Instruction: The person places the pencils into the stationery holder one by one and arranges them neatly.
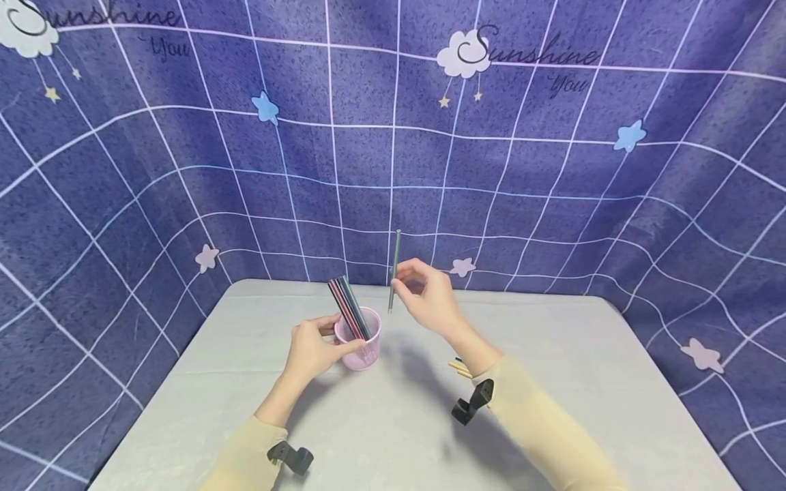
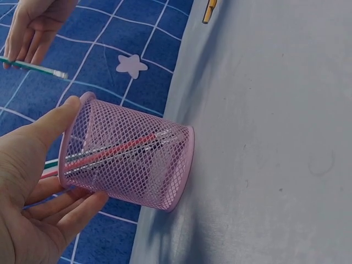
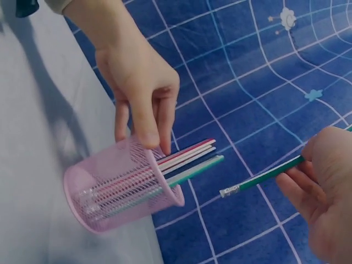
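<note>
My left hand [image 1: 314, 349] grips the rim of a pink mesh pen cup [image 1: 361, 356] standing on the table, thumb on the near side and fingers round the far side. Several pencils [image 1: 350, 308], striped red, white, dark and green, lean leftward inside it. Up and to the right of the cup, my right hand [image 1: 432, 298] pinches a green pencil [image 3: 269, 175] between thumb and fingers. That pencil is nearly upright in the head view, clear of the cup, its metal band and eraser at the lower end.
Yellow sticks [image 1: 459, 368] lie on the pale table [image 1: 381, 436], partly hidden behind my right forearm. A blue gridded cloth [image 1: 368, 157] with stars and clouds hangs behind and at both sides. Black wrist cameras [image 1: 473, 402] sit on both sleeves.
</note>
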`<state>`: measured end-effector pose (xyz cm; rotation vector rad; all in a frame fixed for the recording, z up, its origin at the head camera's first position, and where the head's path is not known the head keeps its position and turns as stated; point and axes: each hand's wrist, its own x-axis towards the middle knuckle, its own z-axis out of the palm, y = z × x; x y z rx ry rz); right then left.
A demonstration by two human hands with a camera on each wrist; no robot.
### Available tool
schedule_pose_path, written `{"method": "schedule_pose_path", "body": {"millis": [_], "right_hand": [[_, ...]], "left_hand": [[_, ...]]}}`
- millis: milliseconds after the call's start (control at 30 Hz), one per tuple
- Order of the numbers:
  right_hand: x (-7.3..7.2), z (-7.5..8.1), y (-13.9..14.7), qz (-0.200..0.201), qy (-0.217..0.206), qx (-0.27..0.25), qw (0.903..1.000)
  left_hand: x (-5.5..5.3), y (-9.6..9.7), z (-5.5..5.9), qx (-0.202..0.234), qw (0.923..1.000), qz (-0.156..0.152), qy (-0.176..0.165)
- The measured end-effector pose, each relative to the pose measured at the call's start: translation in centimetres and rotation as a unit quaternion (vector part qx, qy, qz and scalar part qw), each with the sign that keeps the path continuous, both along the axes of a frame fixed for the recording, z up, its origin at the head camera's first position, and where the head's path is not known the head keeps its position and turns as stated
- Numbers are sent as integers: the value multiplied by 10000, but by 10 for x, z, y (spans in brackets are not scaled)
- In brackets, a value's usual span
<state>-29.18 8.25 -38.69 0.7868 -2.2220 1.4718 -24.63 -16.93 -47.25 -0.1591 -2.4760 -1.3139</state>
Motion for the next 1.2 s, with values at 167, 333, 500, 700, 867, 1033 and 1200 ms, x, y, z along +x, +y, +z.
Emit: {"method": "schedule_pose_path", "body": {"millis": [167,333,500,700,867,1033,1200], "right_hand": [[-1,-7,-12,123,48,-37,9999],[-5,-15,-22,262,-10,129,9996],[-8,-22,-34,245,203,568,9979],[-12,-35,-44,185,290,1044,9939],[-15,-46,-49,196,210,1358,9903],[-17,-49,-55,56,178,1715,9850],[-16,-46,-58,-17,114,2035,9790]], "left_hand": [[1,-2,0,58,10000,-45,4],[1,-4,-2,46,10000,23,80],[1,-5,-1,5,9999,39,115],[0,-5,0,-88,9997,-69,195],[-1,-6,-2,-48,9996,-108,244],[-3,-7,-4,-169,9993,-74,314],[-2,-5,-3,-191,9993,-48,328]]}}
